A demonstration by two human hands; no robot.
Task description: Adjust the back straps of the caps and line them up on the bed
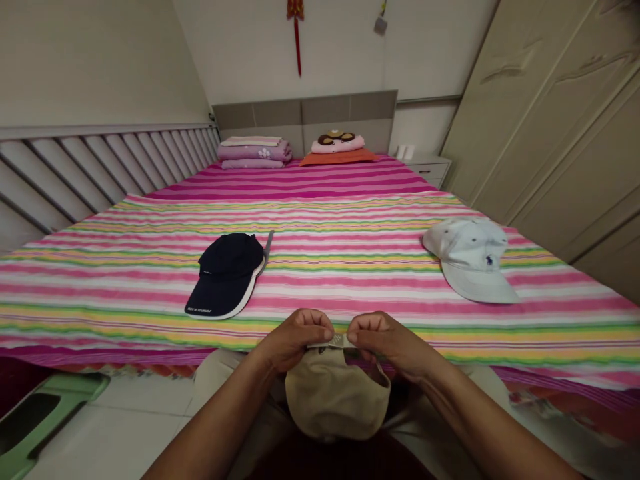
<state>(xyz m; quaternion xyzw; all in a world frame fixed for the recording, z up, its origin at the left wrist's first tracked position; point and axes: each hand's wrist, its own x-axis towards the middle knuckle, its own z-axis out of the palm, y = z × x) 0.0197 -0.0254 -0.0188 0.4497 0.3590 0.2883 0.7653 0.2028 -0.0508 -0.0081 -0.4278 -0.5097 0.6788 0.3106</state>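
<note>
Left hand (pixel 294 339), right hand (pixel 389 339) pinching strap (pixel 338 341) of beige cap (pixel 334 401) (striped bedspread (pixel 340 267) beyond).

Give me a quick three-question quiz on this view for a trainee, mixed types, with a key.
1. Fill in the blank: the left hand and the right hand both pinch the ____ of the tan cap.

2. True or false: the white cap has a small dark emblem on its front.

3. Which cap lies on the striped bedspread nearest the railing?
a) the tan cap
b) the navy cap
c) the white cap

Key:
1. strap
2. True
3. b
</note>
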